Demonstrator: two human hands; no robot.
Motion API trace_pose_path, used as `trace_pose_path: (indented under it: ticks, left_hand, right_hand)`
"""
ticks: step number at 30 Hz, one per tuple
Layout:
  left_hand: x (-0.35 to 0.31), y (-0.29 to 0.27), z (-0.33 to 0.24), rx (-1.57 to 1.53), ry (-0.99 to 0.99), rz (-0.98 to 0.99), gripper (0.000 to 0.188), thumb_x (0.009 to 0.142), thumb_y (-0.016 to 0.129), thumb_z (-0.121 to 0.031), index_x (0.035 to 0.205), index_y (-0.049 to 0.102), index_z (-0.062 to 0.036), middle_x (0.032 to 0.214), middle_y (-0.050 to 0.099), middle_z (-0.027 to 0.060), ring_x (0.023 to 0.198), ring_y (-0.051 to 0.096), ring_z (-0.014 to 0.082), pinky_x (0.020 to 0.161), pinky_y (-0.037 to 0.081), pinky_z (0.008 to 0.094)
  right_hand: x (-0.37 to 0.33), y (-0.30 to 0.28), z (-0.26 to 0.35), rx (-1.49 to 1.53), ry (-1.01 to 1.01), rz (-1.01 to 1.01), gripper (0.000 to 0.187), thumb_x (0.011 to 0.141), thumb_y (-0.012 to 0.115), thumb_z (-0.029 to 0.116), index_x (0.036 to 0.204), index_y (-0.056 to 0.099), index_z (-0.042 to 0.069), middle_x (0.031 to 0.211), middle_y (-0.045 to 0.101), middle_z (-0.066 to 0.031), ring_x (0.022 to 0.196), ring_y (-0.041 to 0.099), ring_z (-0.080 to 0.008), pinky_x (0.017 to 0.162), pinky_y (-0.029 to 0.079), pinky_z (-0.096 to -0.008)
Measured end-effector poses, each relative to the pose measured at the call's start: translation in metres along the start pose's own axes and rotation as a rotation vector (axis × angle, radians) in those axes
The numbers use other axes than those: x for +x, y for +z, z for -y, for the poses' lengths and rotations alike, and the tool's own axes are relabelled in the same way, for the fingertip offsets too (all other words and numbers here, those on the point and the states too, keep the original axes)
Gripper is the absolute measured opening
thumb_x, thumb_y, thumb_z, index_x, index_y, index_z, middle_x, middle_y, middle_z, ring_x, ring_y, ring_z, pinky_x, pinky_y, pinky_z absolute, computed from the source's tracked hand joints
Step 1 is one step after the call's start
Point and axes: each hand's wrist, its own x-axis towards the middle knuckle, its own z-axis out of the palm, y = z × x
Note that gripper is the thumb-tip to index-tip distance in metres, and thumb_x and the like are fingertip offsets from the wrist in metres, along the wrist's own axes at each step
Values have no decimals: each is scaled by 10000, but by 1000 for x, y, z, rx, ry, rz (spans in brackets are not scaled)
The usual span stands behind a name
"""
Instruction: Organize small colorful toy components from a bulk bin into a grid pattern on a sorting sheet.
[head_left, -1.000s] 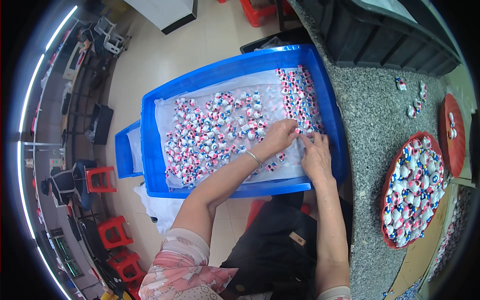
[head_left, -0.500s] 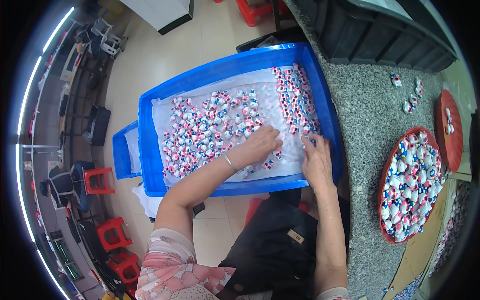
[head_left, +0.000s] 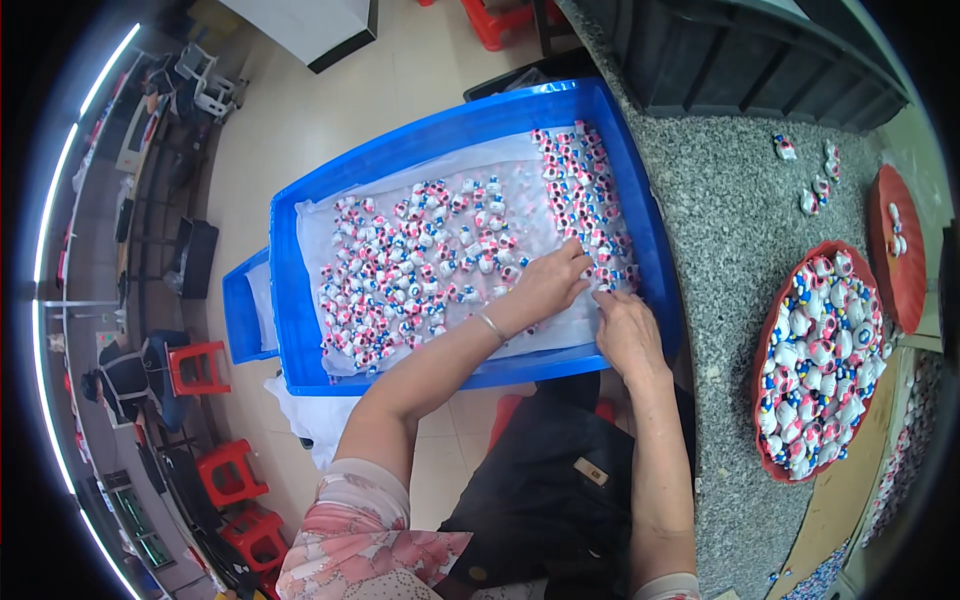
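A blue plastic bin (head_left: 285,300) lined with white sheeting holds many small white, pink and blue figurines (head_left: 385,275). They lie loosely scattered on the left, while those along the right side sit in close rows (head_left: 575,180). My left hand (head_left: 553,284) reaches over the bin to the lower end of these rows. Its fingertips are pinched together; whatever they hold is too small to make out. Beside it, my right hand (head_left: 632,335) rests at the bin's near right corner, thumb and fingers slightly apart, touching the nearest figurines in the rows.
A speckled stone counter (head_left: 700,230) runs along the right, bearing a red scalloped tray (head_left: 765,400) heaped with figurines, a second red tray (head_left: 900,285) and a black crate (head_left: 740,70). Red stools (head_left: 230,470) and a seated person (head_left: 140,375) are at the left.
My left hand has moved right from the middle of the bin to the rows, close to my right hand. The right hand's thumb and fingers have drawn closer together.
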Motion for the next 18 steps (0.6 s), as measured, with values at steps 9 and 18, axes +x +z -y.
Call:
trace_pose_path:
  ticks: [9,18]
  left_hand:
    - [-14,-52,-12,49,-89,137,273,769,748,-174,993,628,-73,973,565,117,899,617,311,731,508,418]
    - [-40,-17,6,317,76,254,170,705,657,-57,866,603,-49,903,564,120,869,609,311,696,513,421]
  right_hand:
    - [1,-9,4,63,-45,-183,274,832,586,-30,1099,650,-13,942,611,-182,898,606,-366,800,502,-435]
    - [-20,-18,12,210,44,-238,269,838,602,-38,1101,647,-7,1044,609,-183,945,619,-366,816,509,-425]
